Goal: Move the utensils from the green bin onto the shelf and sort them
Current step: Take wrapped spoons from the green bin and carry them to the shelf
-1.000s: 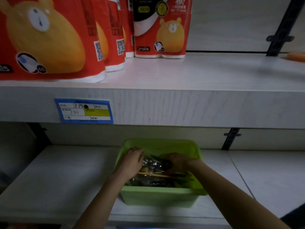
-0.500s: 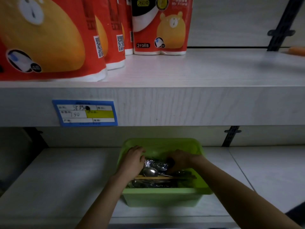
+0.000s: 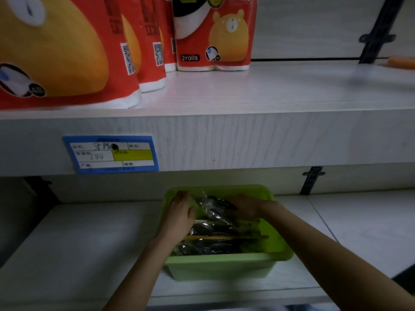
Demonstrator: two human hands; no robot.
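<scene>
A green bin stands on the lower shelf, under the upper shelf board. It holds plastic-wrapped utensils and a wooden pair of chopsticks lying across them. My left hand is inside the bin at its left wall, fingers curled on the edge of a shiny plastic packet of utensils. My right hand grips the same packet from the right. The packet is raised slightly above the pile.
The upper shelf carries red paper-roll packs at the left and an orange object at the far right. A blue price label is stuck on its front edge. Black brackets run down the back wall.
The view has shifted down a little. Both hands have stayed in the bin and pulled a plastic-wrapped packet up from the pile, toward the bin's back.
</scene>
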